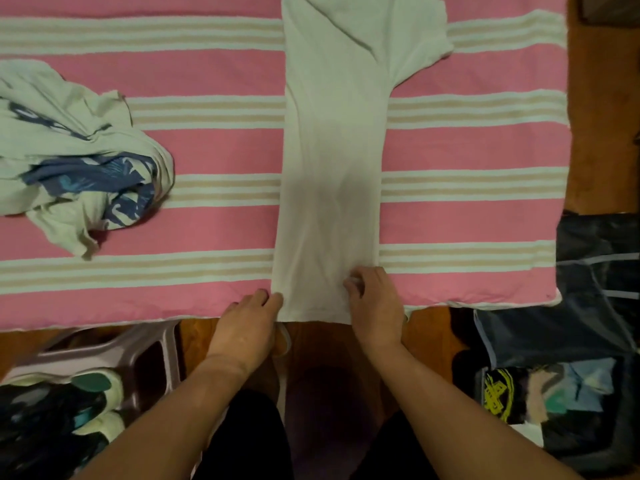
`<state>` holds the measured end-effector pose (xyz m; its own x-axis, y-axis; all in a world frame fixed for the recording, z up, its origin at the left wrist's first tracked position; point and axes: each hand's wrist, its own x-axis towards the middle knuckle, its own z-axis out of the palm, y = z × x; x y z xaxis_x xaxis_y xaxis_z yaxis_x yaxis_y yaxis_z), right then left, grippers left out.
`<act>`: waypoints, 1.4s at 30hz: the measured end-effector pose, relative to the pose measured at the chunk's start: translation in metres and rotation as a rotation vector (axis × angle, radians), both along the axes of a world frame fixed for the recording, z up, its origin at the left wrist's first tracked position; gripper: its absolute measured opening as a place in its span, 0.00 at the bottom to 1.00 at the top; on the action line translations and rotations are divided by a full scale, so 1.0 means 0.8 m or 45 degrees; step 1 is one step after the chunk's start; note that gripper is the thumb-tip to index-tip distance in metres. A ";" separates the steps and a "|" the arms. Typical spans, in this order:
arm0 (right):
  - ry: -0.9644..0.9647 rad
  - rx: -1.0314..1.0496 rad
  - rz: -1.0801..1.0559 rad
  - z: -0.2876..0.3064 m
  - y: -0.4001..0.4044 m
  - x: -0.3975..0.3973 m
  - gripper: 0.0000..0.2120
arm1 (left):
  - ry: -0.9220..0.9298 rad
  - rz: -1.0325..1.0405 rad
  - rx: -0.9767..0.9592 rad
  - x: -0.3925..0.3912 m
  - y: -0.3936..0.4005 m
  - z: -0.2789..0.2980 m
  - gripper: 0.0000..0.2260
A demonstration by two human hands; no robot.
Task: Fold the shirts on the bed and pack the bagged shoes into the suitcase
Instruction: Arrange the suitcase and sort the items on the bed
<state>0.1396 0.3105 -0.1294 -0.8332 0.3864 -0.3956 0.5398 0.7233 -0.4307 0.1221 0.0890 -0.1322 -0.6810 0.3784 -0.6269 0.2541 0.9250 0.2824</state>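
— So, how many shirts on the bed (214, 71)?
— Two: one white shirt (329, 174) laid flat in a long strip, one printed shirt (79, 161) crumpled at the left.
— And the hands?
— The left hand (249, 317) pinches the white shirt's near-left corner; the right hand (374, 299) grips its hem.

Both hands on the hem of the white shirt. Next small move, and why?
Probably lift the hem and carry it up toward the collar to fold the white shirt in half. It already lies as a narrow strip on the bed, with the left hand and right hand gripping its near corners at the bed's edge. One sleeve still sticks out on the right.
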 end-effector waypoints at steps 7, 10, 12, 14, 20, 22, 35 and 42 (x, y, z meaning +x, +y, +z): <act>-0.025 0.017 -0.057 -0.008 -0.001 -0.009 0.06 | -0.065 0.027 -0.041 -0.003 0.006 0.004 0.15; -0.127 -0.051 0.018 -0.010 0.011 -0.017 0.05 | -0.125 0.044 -0.096 -0.008 0.011 0.005 0.13; -0.173 -0.197 -0.013 -0.003 0.023 -0.019 0.03 | -0.215 0.063 -0.136 -0.012 0.013 0.008 0.12; -0.269 -0.320 -0.082 0.009 0.041 -0.012 0.06 | -0.286 0.069 -0.165 -0.016 0.015 0.014 0.12; -1.358 -0.009 0.433 0.063 0.113 0.014 0.15 | -0.610 -0.126 -0.322 -0.068 0.020 0.038 0.10; -1.629 0.023 0.628 0.087 0.130 -0.003 0.20 | -0.607 -0.076 -0.294 -0.106 0.027 0.049 0.10; -0.049 -0.149 -0.533 0.062 0.213 -0.489 0.17 | 0.348 0.273 0.114 -0.469 0.147 0.024 0.09; 0.090 -0.658 -0.766 0.018 0.227 -0.541 0.16 | 0.869 0.077 0.121 -0.611 0.175 -0.013 0.24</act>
